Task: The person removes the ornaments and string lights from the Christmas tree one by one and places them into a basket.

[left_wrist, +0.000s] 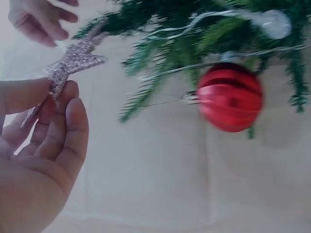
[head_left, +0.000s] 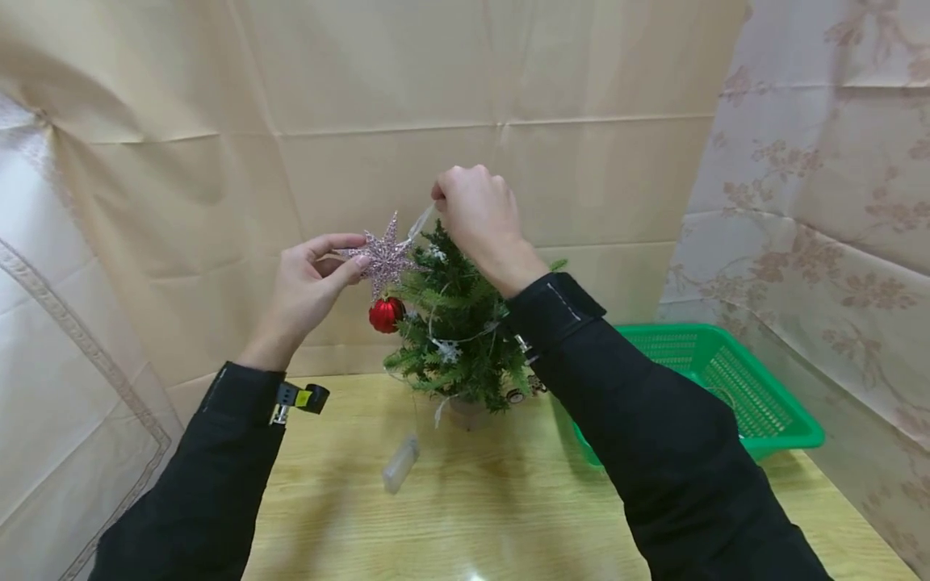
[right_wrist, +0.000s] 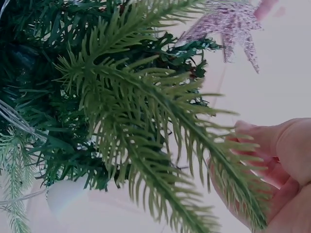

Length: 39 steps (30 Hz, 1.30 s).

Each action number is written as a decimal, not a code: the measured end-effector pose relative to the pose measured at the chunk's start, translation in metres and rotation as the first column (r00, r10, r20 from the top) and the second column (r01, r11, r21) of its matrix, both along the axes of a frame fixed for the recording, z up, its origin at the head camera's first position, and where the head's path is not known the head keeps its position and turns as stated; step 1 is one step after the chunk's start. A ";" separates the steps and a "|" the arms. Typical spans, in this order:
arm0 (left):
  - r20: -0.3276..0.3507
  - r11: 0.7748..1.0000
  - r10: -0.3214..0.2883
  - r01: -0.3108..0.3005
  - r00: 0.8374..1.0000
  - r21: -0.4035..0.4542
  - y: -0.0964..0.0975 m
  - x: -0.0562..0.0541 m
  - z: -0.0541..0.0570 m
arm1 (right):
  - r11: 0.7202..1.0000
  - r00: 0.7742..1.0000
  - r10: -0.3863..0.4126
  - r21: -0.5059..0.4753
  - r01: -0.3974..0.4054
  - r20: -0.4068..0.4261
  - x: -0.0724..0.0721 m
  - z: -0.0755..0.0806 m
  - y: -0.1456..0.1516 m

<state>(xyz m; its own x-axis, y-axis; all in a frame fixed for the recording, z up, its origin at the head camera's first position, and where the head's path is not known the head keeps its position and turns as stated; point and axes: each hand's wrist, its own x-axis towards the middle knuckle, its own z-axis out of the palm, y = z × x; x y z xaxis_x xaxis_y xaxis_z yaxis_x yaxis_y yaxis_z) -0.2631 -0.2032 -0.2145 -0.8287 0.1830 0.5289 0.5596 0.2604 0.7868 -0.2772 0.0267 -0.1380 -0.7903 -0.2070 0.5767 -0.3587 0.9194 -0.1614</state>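
Beside the upper left of a small green tree (head_left: 465, 303), the glittery pink star (head_left: 388, 260) sits in the left hand (head_left: 308, 278), its outer point pinched between thumb and fingers. Whether the star touches the needles behind it I cannot tell. A pale strand (head_left: 421, 221) slants up from it to the right hand (head_left: 479, 218), whose bent fingers appear to pinch the far end above the treetop.

The likeliest trouble is a snag: with twigs so near the strand, a pull from the right could hook one and bend the branch or jerk the star loose. The left hand has only a narrow hold on one thin point, so the star could twist away. The red ball (head_left: 387, 315) is just below it and might be knocked off by a low sweep of the hand. Hard tugging could also tip the tree on the table (head_left: 450, 524).

Both arms reach forward in dark sleeves (head_left: 639, 420). The left wrist is lower, palm turned toward the tree, fingers behind the star; the right is higher, knuckles up, forearm crossing before the tree's right side and part of the green basket (head_left: 788, 440).
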 end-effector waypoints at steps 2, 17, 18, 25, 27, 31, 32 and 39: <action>-0.013 0.998 0.047 -0.048 0.999 -0.037 -0.002 0.005 0.009 | 0.999 0.999 0.024 -0.023 -0.024 0.021 0.002 0.000 0.001; -0.077 0.999 0.031 -0.027 0.997 0.044 0.012 0.036 0.040 | 0.829 0.907 0.415 -0.441 -0.344 0.074 0.034 0.001 0.041; -0.090 0.999 0.025 -0.020 0.996 0.050 0.015 0.037 0.038 | 0.808 0.892 0.443 -0.472 -0.354 0.089 0.038 0.001 0.045; -0.129 0.993 -0.060 0.072 0.990 0.091 0.047 0.048 0.022 | 0.734 0.832 0.532 -0.575 -0.360 0.158 0.067 -0.010 0.080; -0.145 0.986 -0.101 0.118 0.984 0.118 0.057 0.052 0.014 | 0.735 0.832 0.533 -0.573 -0.364 0.156 0.073 -0.017 0.090; -0.185 0.966 -0.178 0.207 0.966 0.152 0.078 0.062 -0.006 | 0.750 0.833 0.527 -0.553 -0.362 0.170 0.084 -0.038 0.110; -0.196 0.959 -0.200 0.233 0.960 0.160 0.083 0.064 -0.012 | 0.749 0.829 0.531 -0.557 -0.360 0.177 0.087 -0.045 0.115; -0.235 0.953 -0.234 0.270 0.943 0.136 0.117 0.080 -0.059 | 0.752 0.838 0.503 -0.584 -0.305 0.211 0.111 -0.097 0.144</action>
<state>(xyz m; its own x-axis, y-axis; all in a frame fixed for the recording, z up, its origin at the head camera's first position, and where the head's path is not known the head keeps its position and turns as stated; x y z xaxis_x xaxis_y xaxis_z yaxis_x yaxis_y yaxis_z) -0.1829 -0.0859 -0.2738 -0.6305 0.2671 0.7288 0.7498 -0.0334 0.6609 -0.1666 0.1712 -0.2348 -0.8602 -0.3079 0.4065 -0.5077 0.4425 -0.7392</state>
